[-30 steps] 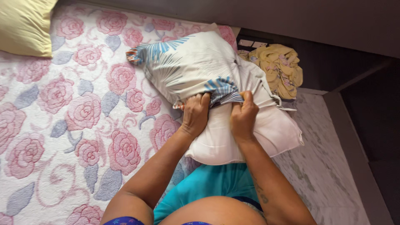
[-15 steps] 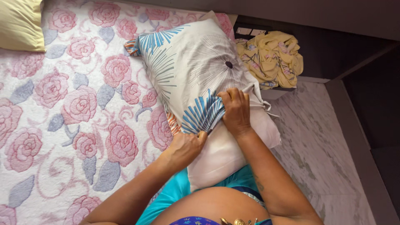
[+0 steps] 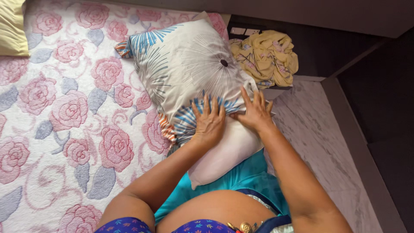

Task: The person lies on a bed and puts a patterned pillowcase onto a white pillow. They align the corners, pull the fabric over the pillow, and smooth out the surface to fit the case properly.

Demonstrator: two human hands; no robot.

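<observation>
Single view, head-mounted, looking steeply down over the wearer's torso at close range. The pillow (image 3: 202, 82) sits centre frame as landmark. Left of the pillow, the bed (image 3: 64, 108) fills the frame; right of it, the marble floor (image 3: 323, 142); beyond it, a wall edge. Both forearms enter from below the pillow. No second view shares this scene.

Soft, even daylight keeps the bedspread (image 3: 64, 108) bright and sharp (no glare), while the right edge sinks into dim shadow.
</observation>
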